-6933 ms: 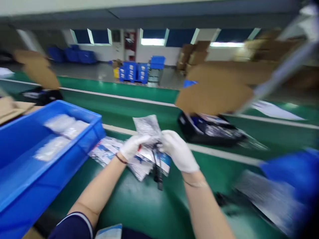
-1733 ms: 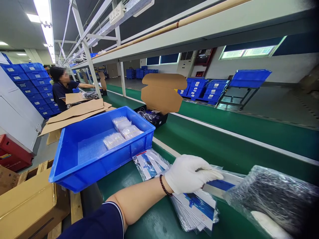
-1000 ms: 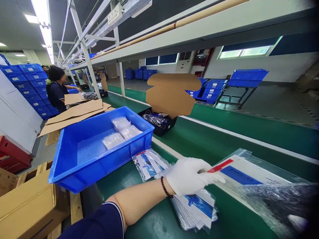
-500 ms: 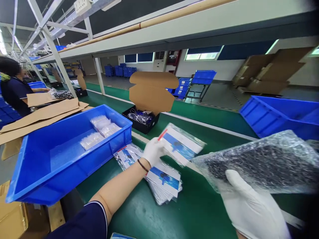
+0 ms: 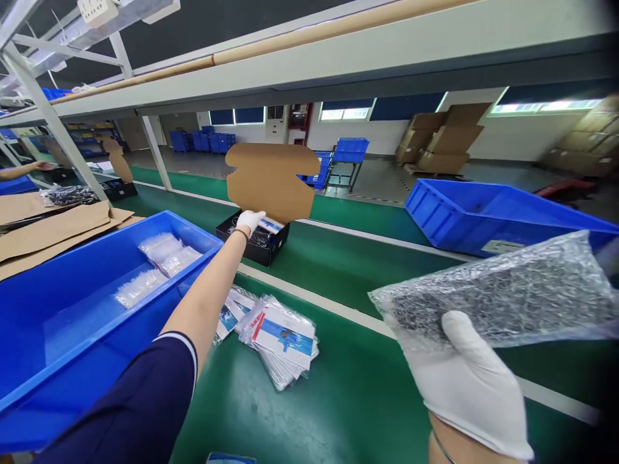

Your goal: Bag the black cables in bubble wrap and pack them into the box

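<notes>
Nearest the camera, the right hand (image 5: 471, 386), in a white glove, held up a bubble-wrap bag (image 5: 498, 296) of dark parts, its fingers clamped on the bag's lower left end; the bag hung in the air above the green worktop (image 5: 358, 399), not yet set anywhere. Just left of it on the worktop lay a loose stack of bagged instruction leaflets (image 5: 278, 338), white with blue print, many of them unused. On the left stood a blue plastic bin (image 5: 58, 335) with a few clear packets (image 5: 159, 261) in its far corner.

Farther out, the left arm stretched across the belt, and the left hand (image 5: 250, 221), also gloved, rested over the open black carton (image 5: 254, 238), whose brown cardboard lid (image 5: 271, 180) stood upright behind it. One leaflet (image 5: 271, 225) showed in the carton, right at the fingers; whether they were clamped on it or loose could not be told at that distance. As a judgement, the leaflet was in or going in, while the bubble-wrap bag was still to be packed and the lid still to be closed.

Beyond, another blue bin (image 5: 483, 216) sat on the far side, with stacked cardboard boxes (image 5: 435, 135) behind.
</notes>
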`<state>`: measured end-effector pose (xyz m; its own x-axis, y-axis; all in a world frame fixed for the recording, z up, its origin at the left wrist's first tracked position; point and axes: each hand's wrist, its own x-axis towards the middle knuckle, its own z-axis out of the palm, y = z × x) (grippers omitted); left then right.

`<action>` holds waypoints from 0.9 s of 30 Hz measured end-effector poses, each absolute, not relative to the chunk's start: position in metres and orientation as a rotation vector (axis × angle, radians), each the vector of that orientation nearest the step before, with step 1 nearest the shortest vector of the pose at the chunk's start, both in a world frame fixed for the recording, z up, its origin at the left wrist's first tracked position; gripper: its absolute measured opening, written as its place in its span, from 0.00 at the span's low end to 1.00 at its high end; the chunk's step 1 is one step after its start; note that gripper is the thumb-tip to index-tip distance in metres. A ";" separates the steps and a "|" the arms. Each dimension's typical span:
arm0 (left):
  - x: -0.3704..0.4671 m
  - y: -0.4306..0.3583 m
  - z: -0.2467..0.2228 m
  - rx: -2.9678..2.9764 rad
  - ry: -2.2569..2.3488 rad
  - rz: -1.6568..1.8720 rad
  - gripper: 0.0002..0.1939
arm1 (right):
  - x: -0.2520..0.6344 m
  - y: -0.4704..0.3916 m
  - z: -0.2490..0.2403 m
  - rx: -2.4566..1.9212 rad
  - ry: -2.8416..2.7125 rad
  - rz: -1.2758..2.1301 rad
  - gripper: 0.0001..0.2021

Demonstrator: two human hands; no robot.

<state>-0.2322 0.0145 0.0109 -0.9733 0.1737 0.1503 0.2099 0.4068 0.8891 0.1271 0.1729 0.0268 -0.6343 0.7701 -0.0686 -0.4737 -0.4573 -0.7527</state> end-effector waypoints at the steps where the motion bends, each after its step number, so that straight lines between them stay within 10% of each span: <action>1: -0.225 0.013 -0.001 -0.421 -2.693 -1.459 0.16 | 0.127 0.174 0.028 -0.531 -0.891 2.136 0.23; 9: -0.171 0.043 -0.075 -0.889 -2.780 -0.395 0.09 | 0.113 0.187 0.013 -0.542 -0.897 2.236 0.22; 27: -0.263 0.003 -0.041 -0.679 -2.922 0.009 0.20 | 0.108 0.186 -0.002 -0.409 -1.012 2.362 0.20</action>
